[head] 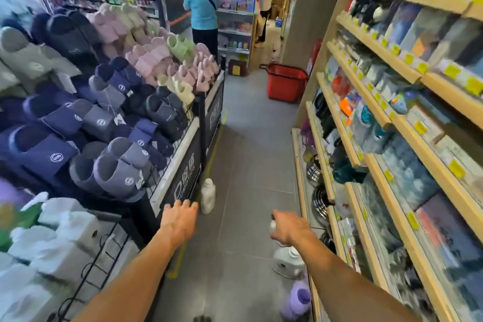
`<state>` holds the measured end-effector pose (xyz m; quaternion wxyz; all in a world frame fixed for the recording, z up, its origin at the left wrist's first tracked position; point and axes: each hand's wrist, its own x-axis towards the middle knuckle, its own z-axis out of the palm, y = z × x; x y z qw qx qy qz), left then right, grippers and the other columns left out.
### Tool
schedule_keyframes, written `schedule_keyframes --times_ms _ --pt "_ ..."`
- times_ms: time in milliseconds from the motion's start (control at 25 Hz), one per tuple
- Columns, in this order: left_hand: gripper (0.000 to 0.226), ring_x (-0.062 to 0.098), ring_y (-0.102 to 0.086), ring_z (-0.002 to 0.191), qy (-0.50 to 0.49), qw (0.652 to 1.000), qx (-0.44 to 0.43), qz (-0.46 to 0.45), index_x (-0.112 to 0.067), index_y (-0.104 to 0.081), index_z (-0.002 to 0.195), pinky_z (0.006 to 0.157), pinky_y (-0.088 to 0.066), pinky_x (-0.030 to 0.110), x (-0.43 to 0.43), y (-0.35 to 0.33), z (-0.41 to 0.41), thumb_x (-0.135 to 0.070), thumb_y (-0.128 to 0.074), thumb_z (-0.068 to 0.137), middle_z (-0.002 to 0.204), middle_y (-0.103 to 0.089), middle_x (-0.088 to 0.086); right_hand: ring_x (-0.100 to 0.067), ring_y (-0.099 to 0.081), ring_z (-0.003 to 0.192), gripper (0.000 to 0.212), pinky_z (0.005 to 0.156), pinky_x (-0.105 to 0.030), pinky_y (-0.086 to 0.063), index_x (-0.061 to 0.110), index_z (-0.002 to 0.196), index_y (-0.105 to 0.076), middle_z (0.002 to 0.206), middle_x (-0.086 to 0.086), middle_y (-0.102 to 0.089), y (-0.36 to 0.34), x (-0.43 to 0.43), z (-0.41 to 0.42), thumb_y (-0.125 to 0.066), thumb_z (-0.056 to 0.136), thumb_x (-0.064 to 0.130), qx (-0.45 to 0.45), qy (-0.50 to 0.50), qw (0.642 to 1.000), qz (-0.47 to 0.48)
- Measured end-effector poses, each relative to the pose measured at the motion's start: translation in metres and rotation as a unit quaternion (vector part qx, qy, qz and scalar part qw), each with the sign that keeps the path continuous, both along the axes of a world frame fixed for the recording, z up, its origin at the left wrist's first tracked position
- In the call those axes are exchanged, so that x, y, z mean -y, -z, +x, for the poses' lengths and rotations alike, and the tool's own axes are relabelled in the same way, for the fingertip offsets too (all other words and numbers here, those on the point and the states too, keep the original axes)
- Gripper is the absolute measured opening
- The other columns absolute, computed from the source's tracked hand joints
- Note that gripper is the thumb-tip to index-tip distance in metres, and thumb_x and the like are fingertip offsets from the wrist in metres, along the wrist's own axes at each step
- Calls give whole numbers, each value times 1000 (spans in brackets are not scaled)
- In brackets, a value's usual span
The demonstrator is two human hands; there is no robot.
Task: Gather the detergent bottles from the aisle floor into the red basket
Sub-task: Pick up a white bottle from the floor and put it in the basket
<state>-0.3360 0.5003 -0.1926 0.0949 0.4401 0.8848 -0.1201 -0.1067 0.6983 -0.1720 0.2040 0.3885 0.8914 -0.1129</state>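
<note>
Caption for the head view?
Left hand reaches toward white bottle by slipper rack, right hand grips small bottle, red basket far down aisle.

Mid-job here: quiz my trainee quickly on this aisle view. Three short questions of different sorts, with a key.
1. True or false: the red basket stands right beside the purple bottle.
2. The left hand is: A) gripping the tall white bottle; B) open, fingers near that bottle; C) inside the basket.
3. Fill in: the tall white bottle stands upright at the foot of the ____ display.
Key: 1 false, the basket is far down the aisle; 2 B; 3 slipper display.
</note>
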Motion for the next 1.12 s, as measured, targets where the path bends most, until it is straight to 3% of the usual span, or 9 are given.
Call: schedule_keyframes --times_ms 280,440,720,960,1120 --pt "57 29 -48 129 32 999 10 -29 -22 -41 140 99 -42 46 -88 21 -77 -38 -64 91 136 -51 3 -30 -54 126 53 99 -42 -47 23 136 -49 136 -4 -60 -3 -95 -93 -70 91 41 -6 7 1000 -13" --pt "53 31 -48 128 38 999 1 -37 -23 -40 141 102 -39 48 -153 35 -123 -34 -61 93 136 -51 3 -30 -54 130 55 103 -40 -47 23 139 -49 141 -3 -58 19 -168 -147 -70 91 42 13 -14 1000 -18" --pt "60 30 -44 136 -74 993 68 -62 -23 -39 145 106 -39 48 -227 70 -181 -38 -63 92 146 -48 4 -30 -52 132 55 100 -41 -48 21 138 -49 141 -6 -57 48 -302 -275 -69 90 37 1 -83 995 -60" --pt "62 31 -41 137 -145 974 143 -96 -22 -36 147 105 -38 48 -253 122 -218 -44 -57 92 146 -46 3 -31 -52 133 56 104 -41 -46 23 140 -48 142 -7 -56 110 -341 -363 -69 89 36 57 -148 979 -130" --pt "60 28 -46 133 -175 962 187 -93 -23 -40 141 105 -40 47 -303 154 -272 -49 -61 91 140 -49 2 -29 -52 135 61 106 -39 -46 26 143 -46 144 -5 -56 158 -381 -406 -71 89 40 90 -139 976 -143"
